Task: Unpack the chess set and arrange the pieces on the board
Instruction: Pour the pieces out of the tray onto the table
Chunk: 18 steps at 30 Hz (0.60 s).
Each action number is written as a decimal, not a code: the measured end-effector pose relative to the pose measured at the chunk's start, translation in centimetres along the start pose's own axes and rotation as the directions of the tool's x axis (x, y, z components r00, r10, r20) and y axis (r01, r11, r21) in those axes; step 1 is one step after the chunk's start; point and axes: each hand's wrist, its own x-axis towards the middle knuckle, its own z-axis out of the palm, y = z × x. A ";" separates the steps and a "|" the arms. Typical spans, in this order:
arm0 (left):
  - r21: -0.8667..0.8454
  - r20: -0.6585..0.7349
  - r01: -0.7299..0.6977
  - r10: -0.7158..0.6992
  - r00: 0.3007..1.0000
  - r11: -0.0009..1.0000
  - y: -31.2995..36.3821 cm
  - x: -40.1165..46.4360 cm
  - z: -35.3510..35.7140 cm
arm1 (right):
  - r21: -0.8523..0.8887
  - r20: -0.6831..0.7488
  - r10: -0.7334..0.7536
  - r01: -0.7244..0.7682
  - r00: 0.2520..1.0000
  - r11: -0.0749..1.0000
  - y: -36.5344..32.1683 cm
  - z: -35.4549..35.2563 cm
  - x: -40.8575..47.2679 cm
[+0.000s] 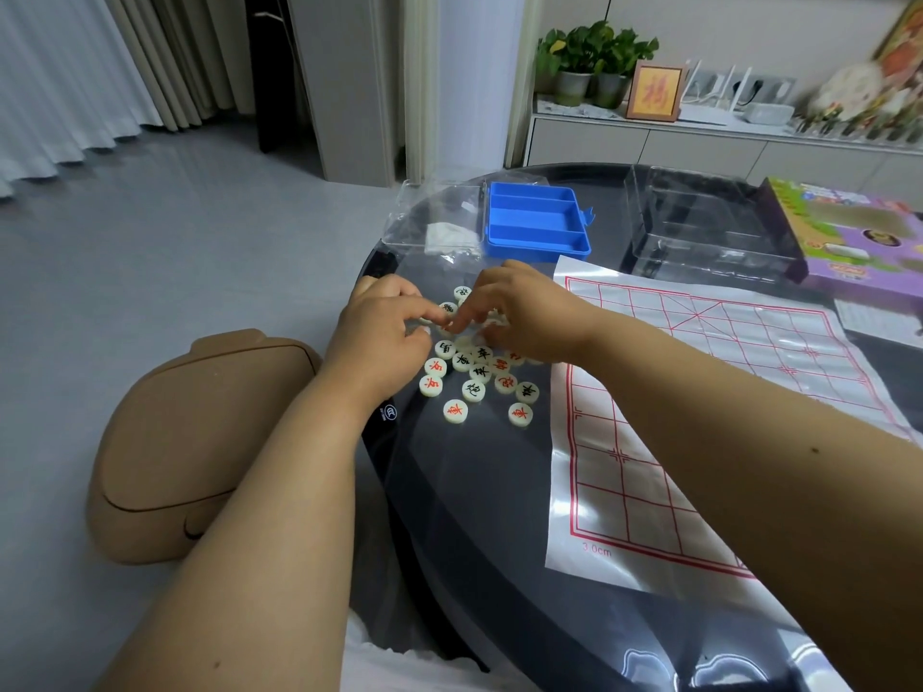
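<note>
Several round white chess pieces (473, 390) with red or black characters lie in a loose heap on the dark glass table (474, 491), left of the board. The board is a thin plastic sheet (699, 417) with a red grid, spread flat and bare of pieces. My left hand (384, 324) and my right hand (519, 312) meet over the far end of the heap, fingers curled down onto the pieces there. Fingertips of both hands touch pieces; which piece each one pinches is hidden. The blue compartment tray (537, 219) sits empty behind the heap.
A clear plastic lid (439, 212) with a white slip lies left of the blue tray. A clear box (709, 227) and a purple game box (859, 237) stand at the back right. A tan stool (200, 442) sits on the floor at the table's left edge.
</note>
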 end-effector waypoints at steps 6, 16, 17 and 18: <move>-0.053 -0.026 0.063 -0.064 0.998 0.997 0.3 0.0 -0.2 | -0.041 0.060 -0.007 0.009 0.998 0.999 0.1 -0.5 0.0; -0.060 -0.054 0.051 -0.054 0.997 0.997 0.3 -0.1 -0.1 | -0.104 0.047 -0.010 0.015 0.999 0.995 0.3 -0.3 -0.2; -0.061 -0.055 0.052 -0.055 0.997 0.997 0.3 -0.1 -0.1 | -0.101 0.037 -0.010 0.014 0.999 0.995 0.3 -0.2 -0.1; -0.061 -0.054 0.052 -0.055 0.997 0.997 0.3 -0.1 -0.2 | -0.087 0.029 -0.005 0.008 1.000 0.996 0.3 -0.1 0.0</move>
